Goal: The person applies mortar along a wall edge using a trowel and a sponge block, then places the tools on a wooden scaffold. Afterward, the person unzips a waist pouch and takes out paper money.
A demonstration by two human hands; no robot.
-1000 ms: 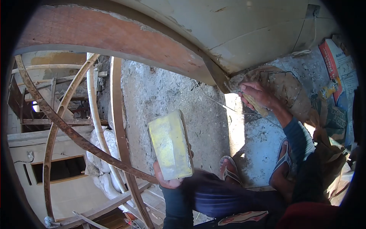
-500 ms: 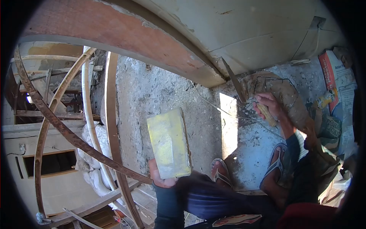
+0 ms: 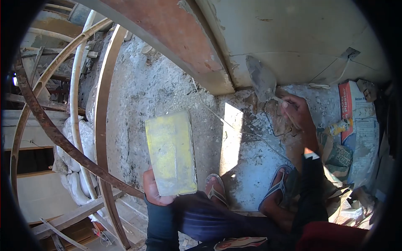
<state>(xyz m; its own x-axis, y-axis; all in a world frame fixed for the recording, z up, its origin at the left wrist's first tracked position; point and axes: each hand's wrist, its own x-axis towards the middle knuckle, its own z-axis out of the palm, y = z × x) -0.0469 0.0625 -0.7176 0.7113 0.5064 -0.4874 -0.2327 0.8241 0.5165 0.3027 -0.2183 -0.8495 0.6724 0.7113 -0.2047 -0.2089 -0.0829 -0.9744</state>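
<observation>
- Compared with a second ago, the trowel (image 3: pixel 260 79) has turned: its blade was a thin edge by the foot of the post (image 3: pixel 167 25), and now shows its broad grey face in front of the pale wall (image 3: pixel 301 33).
- The view has swung too, so the post, the poles (image 3: pixel 75 88) and the board (image 3: pixel 171 152) all sit farther left; the board remains in the same hand, yellow side up.
- The right hand (image 3: pixel 298 111) is closed round the trowel's handle, the blade pointing up and left. Whether the blade touches the wall cannot be told.
- The right arm reaches forward from the lower right, its dark sleeve (image 3: pixel 313 180) ending short of the wrist.
- The left hand (image 3: pixel 155 189) grips the board at its near left corner, the palm partly under it; most of its fingers are hidden. The board is in front of the body, over the rough floor (image 3: pixel 138 100).
- The bag (image 3: pixel 363 129) at right reads "Plaster" on a red band, turned sideways, with "Action" beside it.
- Large letters on the green bag (image 3: pixel 340 155) and print on the yellow packet (image 3: pixel 340 126) cannot be read surely.
</observation>
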